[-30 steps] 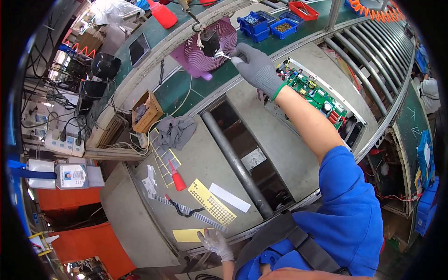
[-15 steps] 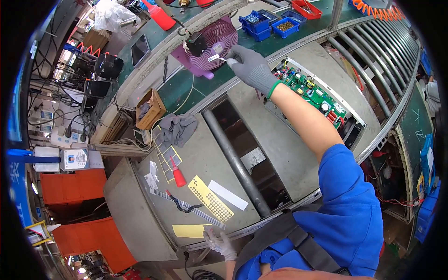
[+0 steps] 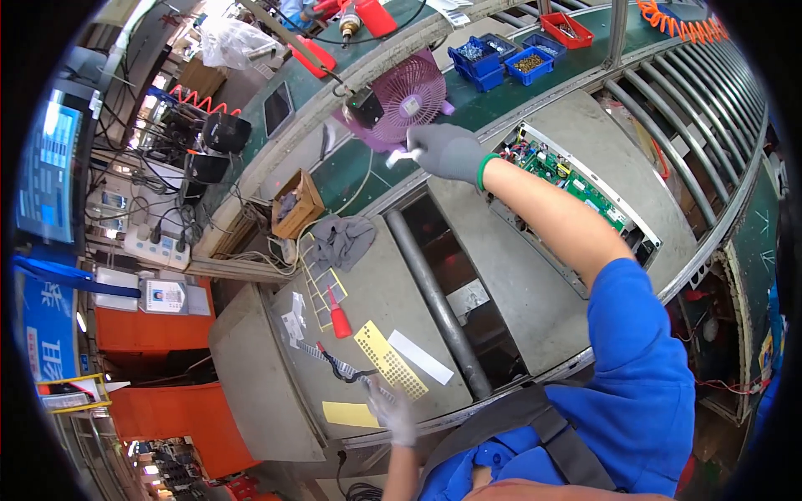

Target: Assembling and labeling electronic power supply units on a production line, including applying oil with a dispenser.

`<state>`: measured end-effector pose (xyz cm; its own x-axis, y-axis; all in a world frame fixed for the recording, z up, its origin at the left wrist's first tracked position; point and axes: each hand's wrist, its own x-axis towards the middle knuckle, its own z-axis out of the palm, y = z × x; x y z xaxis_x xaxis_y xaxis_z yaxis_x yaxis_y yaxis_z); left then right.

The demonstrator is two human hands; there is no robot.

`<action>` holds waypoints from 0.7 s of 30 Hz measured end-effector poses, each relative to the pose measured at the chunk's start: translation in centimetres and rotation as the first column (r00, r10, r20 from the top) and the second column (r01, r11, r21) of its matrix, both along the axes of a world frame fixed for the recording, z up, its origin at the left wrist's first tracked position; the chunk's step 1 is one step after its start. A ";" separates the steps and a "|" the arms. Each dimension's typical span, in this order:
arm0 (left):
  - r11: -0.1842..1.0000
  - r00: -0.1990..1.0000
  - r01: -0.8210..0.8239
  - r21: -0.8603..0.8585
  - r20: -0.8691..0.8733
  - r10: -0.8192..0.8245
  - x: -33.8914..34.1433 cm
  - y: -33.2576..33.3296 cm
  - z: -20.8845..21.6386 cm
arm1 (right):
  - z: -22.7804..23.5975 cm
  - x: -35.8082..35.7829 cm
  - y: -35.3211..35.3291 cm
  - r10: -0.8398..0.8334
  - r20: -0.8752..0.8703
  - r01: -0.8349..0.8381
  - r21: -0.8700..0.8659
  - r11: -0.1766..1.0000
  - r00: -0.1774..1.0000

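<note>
Right hand (image 3: 451,154) is pinching what looks like a small white label (image 3: 402,158) near the purple fan (image 3: 409,102), so I'd grip lightly to avoid creasing; left hand (image 3: 393,414)'s too blurry to tell.

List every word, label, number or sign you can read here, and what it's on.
Wording is not copied out; text stands here:
Blue sign, left: large white characters, plainly visible.
Monitor: rows of on-screen text, too small to read.
Hanging photo card: print too small.
Green surface, far right: thin white marks, unclear.
Small white piece in the right hand: any print is too blurred.
</note>
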<state>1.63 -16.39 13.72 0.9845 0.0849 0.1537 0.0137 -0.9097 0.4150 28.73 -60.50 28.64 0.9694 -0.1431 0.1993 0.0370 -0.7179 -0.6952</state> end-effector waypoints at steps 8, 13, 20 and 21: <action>0.597 0.751 0.660 -0.457 0.435 -0.497 28.1 -24.6 23.2 | 1.8 -4.7 -4.8 0.035 0.022 -0.035 -0.026 0.999 0.999; 0.572 0.787 0.579 -0.581 0.215 -0.578 33.0 -30.1 25.2 | 1.8 -3.9 -4.5 0.013 0.114 -0.026 0.111 0.993 0.993; 0.216 0.752 0.620 -0.754 0.494 -0.436 29.4 -29.9 24.5 | 3.6 -4.0 -5.6 -0.012 0.112 -0.011 0.204 0.979 0.994; 0.282 0.758 0.628 -0.725 0.489 -0.431 28.9 -29.7 25.1 | 3.7 -3.8 -5.6 0.006 0.117 -0.034 0.233 0.972 0.993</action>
<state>30.53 -46.04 38.77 0.8267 -0.2690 0.4942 -0.4885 0.0928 0.8676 24.93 -66.05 32.32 0.9452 -0.1801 0.2725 0.1388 -0.5336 -0.8342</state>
